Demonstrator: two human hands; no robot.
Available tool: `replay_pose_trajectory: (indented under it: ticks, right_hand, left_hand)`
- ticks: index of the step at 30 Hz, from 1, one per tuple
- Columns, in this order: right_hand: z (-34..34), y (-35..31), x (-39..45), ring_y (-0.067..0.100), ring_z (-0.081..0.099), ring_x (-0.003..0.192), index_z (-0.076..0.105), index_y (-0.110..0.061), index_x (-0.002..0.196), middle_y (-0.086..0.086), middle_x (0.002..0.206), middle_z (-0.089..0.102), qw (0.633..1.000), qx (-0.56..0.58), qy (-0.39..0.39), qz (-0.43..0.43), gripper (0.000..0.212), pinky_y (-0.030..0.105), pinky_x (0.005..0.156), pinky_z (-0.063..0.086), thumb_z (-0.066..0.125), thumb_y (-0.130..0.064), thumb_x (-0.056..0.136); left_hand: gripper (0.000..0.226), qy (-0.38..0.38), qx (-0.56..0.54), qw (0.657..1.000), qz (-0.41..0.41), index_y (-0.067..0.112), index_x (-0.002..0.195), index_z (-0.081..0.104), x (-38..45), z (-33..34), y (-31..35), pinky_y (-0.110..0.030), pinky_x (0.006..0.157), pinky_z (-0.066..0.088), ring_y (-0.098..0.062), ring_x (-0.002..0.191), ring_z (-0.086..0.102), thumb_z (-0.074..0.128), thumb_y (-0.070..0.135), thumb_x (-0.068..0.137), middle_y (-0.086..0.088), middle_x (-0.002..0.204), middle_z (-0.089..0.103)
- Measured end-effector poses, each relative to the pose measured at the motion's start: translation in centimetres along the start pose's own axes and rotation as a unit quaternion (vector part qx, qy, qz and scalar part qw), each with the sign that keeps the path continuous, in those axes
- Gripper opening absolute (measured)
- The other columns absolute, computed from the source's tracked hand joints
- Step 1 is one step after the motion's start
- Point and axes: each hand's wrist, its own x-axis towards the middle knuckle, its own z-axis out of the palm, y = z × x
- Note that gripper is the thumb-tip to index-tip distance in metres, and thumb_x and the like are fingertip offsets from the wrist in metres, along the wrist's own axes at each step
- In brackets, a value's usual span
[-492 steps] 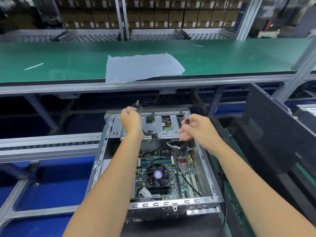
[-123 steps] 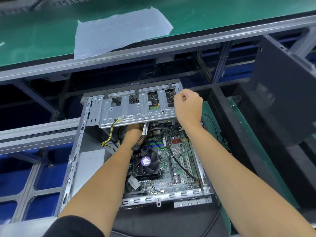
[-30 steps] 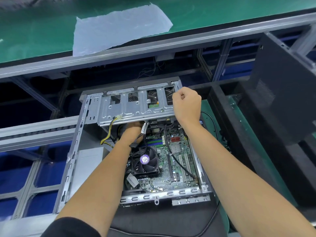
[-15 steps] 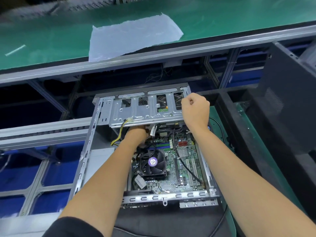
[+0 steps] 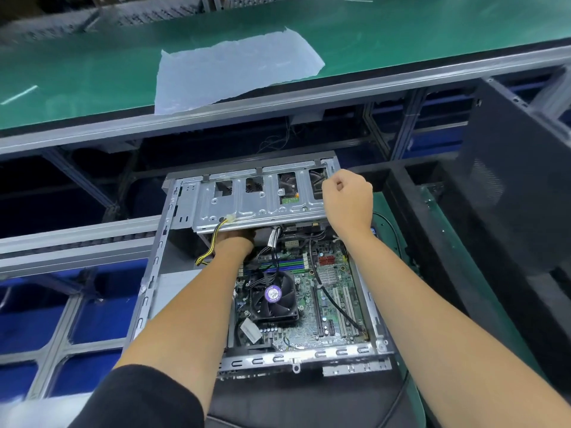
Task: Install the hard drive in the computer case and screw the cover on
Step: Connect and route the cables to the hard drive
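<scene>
Head view: the computer case [image 5: 148, 291] lies open on its side in the near middle, its bare grey steel frame showing the green motherboard [image 5: 327, 298] with a black fan [image 5: 273, 299] on it. Across the far end of the case sits the silver drive cage [image 5: 256, 202], a stamped plate with square cut-outs; a yellow-and-black cable [image 5: 213, 242] hangs from its near edge. The right hand [image 5: 347, 202] is clenched at the cage's right end; whether it grips anything there is hidden. The left hand [image 5: 238, 237] reaches under the cage, its fingers hidden, so its grip cannot be told. The dark cover panel [image 5: 509, 186] leans at the right. Compared with half a second earlier, both hands hold the same places; only the camera has shifted slightly.
</scene>
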Motion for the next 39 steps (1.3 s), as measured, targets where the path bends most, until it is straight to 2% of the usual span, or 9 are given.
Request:
replay_pose_trajectory:
  ticks: [3,5,10,17,22,28,32,35,39]
  right_hand:
    - [0.0,-0.1,0.0,0.008,0.028,0.043,0.036,-0.024,0.052,-0.008,0.047,0.037,1.0,-0.001,0.004,0.0,0.039,0.025,0.043,0.021,0.051,-0.011,0.086]
    - [0.0,-0.2,-0.1,0.009,0.027,0.044,0.036,-0.023,0.052,-0.008,0.047,0.037,1.0,-0.005,0.001,-0.002,0.039,0.024,0.043,0.021,0.05,-0.011,0.085]
    - [-0.1,-0.3,-0.1,0.009,0.032,0.047,0.04,-0.021,0.053,-0.006,0.049,0.042,1.0,-0.009,-0.003,-0.008,0.036,0.026,0.045,0.025,0.05,-0.011,0.086]
    - [-0.1,-0.3,-0.2,0.008,0.033,0.047,0.039,-0.022,0.053,-0.007,0.049,0.041,1.0,-0.012,-0.002,-0.011,0.037,0.025,0.045,0.025,0.05,-0.011,0.086]
    - [0.0,-0.3,-0.2,0.012,0.039,0.05,0.051,-0.012,0.059,-0.004,0.053,0.047,1.0,-0.014,-0.005,-0.004,0.027,0.024,0.045,0.029,0.05,-0.011,0.086]
    - [0.0,-0.3,-0.2,0.014,0.042,0.053,0.057,-0.006,0.065,-0.001,0.055,0.05,1.0,-0.02,-0.004,-0.01,0.023,0.026,0.049,0.032,0.05,-0.011,0.087]
    - [-0.1,-0.3,-0.2,0.013,0.042,0.053,0.056,-0.01,0.066,-0.002,0.056,0.051,1.0,-0.023,-0.007,-0.006,0.023,0.025,0.049,0.033,0.051,-0.011,0.088]
    - [0.0,-0.3,-0.2,0.011,0.043,0.053,0.057,-0.01,0.067,-0.004,0.057,0.052,1.0,-0.027,-0.006,-0.004,0.023,0.024,0.048,0.034,0.05,-0.012,0.088]
    - [0.0,-0.3,-0.2,0.012,0.043,0.053,0.059,-0.008,0.068,-0.003,0.057,0.052,1.0,-0.027,-0.008,-0.003,0.022,0.025,0.05,0.035,0.05,-0.013,0.088]
  left_hand:
    - [0.025,-0.024,-0.053,0.998,0.028,0.009,0.107,0.063,-0.6,0.0,0.7,-0.035,0.083,0.047,-0.031,0.101,0.06,0.048,0.023,0.093,-0.017,0.116,0.061]
    - [0.019,-0.098,-0.064,0.993,0.025,0.004,0.074,0.054,-1.2,-0.1,1.2,-0.034,0.071,0.043,-0.028,0.073,0.055,0.047,0.013,0.09,-0.019,0.095,0.054]
    - [0.021,-0.043,-0.138,0.989,0.015,0.012,0.103,0.055,-0.9,-0.2,1.4,-0.032,0.07,0.05,-0.026,0.075,0.06,0.048,0.03,0.094,-0.01,0.082,0.057]
    - [0.03,0.018,-0.042,0.995,0.088,0.006,0.116,0.056,-0.9,-0.3,1.1,-0.035,0.076,0.04,-0.033,0.1,0.056,0.043,0.024,0.097,-0.015,0.112,0.06]
    - [0.032,-0.05,-0.089,0.989,0.108,0.015,0.064,0.039,-0.9,-0.4,0.7,-0.029,0.069,0.031,-0.026,0.079,0.045,0.036,0.015,0.096,-0.009,0.078,0.047]
    - [0.044,-0.058,-0.126,0.983,0.119,0.012,0.083,0.06,-1.3,-0.5,1.1,-0.032,0.076,0.032,-0.028,0.084,0.047,0.037,0.049,0.09,-0.013,0.089,0.051]
    - [0.027,-0.032,-0.116,0.99,0.074,0.008,0.08,0.056,-1.3,-0.6,0.8,-0.031,0.073,0.038,-0.025,0.074,0.05,0.043,0.025,0.096,-0.01,0.086,0.061]
    - [0.026,-0.041,-0.134,0.989,0.041,-0.005,0.109,0.058,-1.4,-0.8,1.3,-0.037,0.087,0.041,-0.035,0.105,0.054,0.035,0.0,0.096,-0.023,0.12,0.057]
    - [0.03,-0.02,-0.092,0.995,0.038,0.001,0.119,0.055,-1.3,-0.7,1.3,-0.037,0.087,0.041,-0.035,0.11,0.053,0.037,0.011,0.097,-0.02,0.123,0.056]
